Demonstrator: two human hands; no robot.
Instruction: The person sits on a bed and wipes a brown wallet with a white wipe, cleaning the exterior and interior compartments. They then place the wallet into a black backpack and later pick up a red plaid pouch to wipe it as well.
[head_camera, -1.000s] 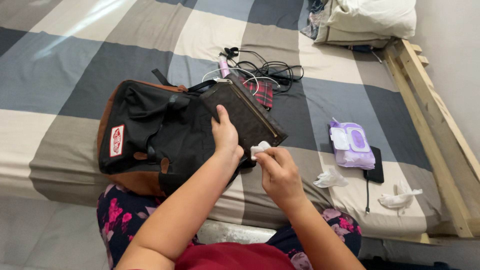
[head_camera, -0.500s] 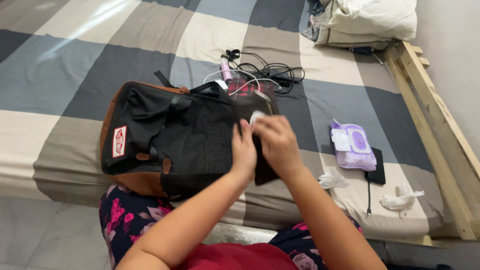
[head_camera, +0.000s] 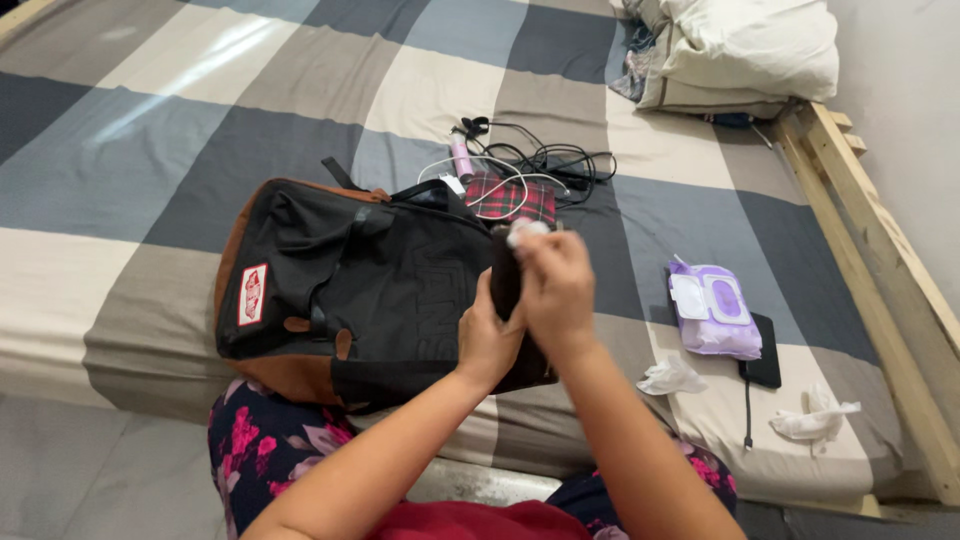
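Pouch gets a wipe-down over backpack on checked bed

Pouch (head_camera: 506, 275), dark and flat, stands on edge above a black-and-brown backpack (head_camera: 350, 290), gripped from below by the left hand (head_camera: 487, 340), whose fingers close around its lower part. At 12 o'clock from that hand, the right hand (head_camera: 556, 290) is closed over a small white wipe (head_camera: 524, 230), pressing it against the pouch's upper edge. A firm grip low on the pouch looks sensible here, since the wiping pressure comes from above and could tip or twist it; short strokes along the edge, with the wipe folded to a clean face, would likely serve best, and the backpack beneath offers support if the pouch slips.

The work takes place on a bed (head_camera: 300, 90) covered in large grey, cream and slate-blue checks. At 12 o'clock from the hands lie a red plaid pouch (head_camera: 512, 198), a tangle of black and white cables (head_camera: 545, 160) and a small pink cylindrical item (head_camera: 462, 158). At 3 o'clock sits a purple pack of wet wipes (head_camera: 712, 312), partly over a black phone (head_camera: 764, 352) with a cable attached. Two crumpled used wipes (head_camera: 672, 376) lie near the mattress edge at 4 o'clock. A white pillow (head_camera: 750, 45) rests at 1 o'clock, beside a bare wooden bed frame (head_camera: 880, 250) and a pale wall. The person's floral-print trousers (head_camera: 250, 440) show at the lower edge
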